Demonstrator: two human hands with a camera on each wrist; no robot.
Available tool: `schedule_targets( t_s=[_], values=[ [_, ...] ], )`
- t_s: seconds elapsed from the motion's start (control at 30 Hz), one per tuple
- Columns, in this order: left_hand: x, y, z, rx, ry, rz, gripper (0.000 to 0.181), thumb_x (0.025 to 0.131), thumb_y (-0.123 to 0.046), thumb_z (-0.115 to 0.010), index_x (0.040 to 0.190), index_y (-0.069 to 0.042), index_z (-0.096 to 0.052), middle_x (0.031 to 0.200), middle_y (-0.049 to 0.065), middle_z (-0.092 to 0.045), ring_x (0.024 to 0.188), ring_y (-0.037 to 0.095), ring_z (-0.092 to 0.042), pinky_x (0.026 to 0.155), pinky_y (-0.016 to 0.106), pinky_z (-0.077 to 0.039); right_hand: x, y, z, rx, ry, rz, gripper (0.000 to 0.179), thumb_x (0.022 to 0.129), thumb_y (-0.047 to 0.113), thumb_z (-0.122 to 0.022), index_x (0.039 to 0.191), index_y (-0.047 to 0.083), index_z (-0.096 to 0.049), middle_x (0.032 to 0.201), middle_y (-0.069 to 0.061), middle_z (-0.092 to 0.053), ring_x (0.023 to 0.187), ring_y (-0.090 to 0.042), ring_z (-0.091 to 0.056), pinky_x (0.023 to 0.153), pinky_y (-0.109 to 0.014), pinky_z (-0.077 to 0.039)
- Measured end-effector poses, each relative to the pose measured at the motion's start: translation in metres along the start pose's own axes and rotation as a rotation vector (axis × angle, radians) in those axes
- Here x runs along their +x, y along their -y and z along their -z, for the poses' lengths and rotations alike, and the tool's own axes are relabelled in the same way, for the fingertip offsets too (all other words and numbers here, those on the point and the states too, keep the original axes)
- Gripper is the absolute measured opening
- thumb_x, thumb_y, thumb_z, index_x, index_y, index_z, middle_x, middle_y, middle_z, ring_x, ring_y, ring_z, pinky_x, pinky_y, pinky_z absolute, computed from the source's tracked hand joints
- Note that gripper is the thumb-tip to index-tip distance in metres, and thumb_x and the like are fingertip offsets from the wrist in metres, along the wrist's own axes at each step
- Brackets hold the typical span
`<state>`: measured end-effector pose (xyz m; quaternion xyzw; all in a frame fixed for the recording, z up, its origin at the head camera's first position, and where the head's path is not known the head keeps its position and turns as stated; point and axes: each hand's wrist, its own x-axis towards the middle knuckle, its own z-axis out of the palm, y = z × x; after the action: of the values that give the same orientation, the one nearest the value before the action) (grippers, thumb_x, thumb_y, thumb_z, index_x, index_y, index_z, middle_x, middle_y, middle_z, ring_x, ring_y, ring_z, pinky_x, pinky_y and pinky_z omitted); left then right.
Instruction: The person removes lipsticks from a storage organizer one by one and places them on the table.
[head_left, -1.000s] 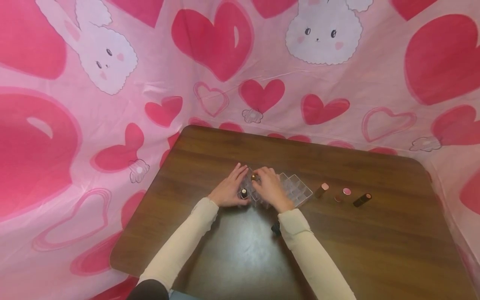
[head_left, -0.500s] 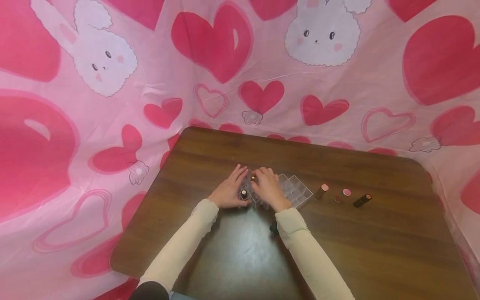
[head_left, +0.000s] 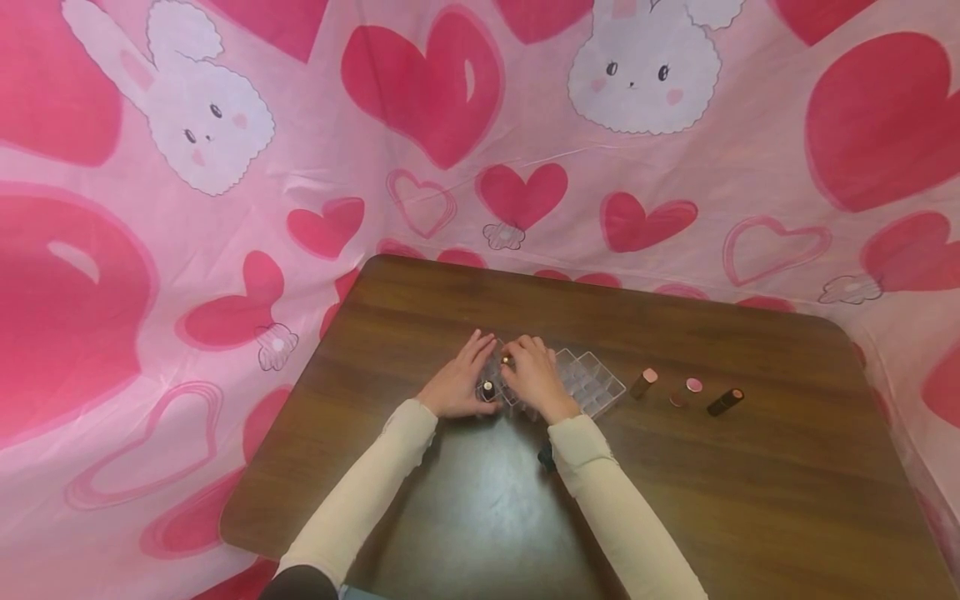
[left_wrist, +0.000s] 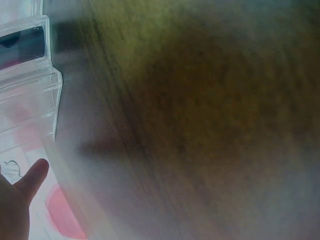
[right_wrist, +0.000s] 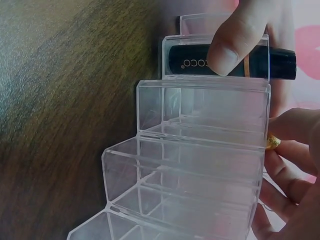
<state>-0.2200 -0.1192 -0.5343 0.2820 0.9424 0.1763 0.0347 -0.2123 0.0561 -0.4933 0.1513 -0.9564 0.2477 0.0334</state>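
Note:
A clear stepped lipstick organizer (head_left: 592, 385) with several compartments stands on the table. My left hand (head_left: 456, 383) holds its left end, thumb in front and fingers on the far side. In the right wrist view that thumb (right_wrist: 225, 55) presses the front wall, over a black lipstick tube (right_wrist: 200, 59) standing in the end compartment. The tube's cap (head_left: 488, 389) shows in the head view. My right hand (head_left: 536, 375) pinches a small gold-topped item (right_wrist: 272, 141) at the organizer's top; its lower part is hidden. Only a fingertip (left_wrist: 37, 172) appears beside the organizer in the left wrist view.
To the right of the organizer stand a lipstick with a pink square top (head_left: 645, 383), one with a round pink top (head_left: 692, 390) and a black tube (head_left: 725, 402). The brown wooden table (head_left: 712, 500) meets a pink heart-patterned cloth (head_left: 525, 117) behind.
My right hand has shifted very slightly left, and the gold-topped item sits a touch lower. The left hand stays at the organizer's end.

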Motion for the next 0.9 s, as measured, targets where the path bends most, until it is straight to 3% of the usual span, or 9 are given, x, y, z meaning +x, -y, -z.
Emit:
schedule_targets(
  t_s=[0.9],
  values=[
    [0.0002,0.001,0.0,-0.002,-0.012,-0.031,0.108,0.064,-0.063,-0.063,0.145,-0.019,-0.007,0.152,-0.005,-0.001,0.139,0.014,0.009,0.105,0.04,-0.029,0.0003,0.0019,0.0058,-0.055,0.094,-0.02,0.02,0.086,0.019,-0.056,0.105,0.012,-0.062,0.105,-0.005,-0.056,0.103,-0.023,-0.045,0.089,-0.044,-0.036]
  ],
)
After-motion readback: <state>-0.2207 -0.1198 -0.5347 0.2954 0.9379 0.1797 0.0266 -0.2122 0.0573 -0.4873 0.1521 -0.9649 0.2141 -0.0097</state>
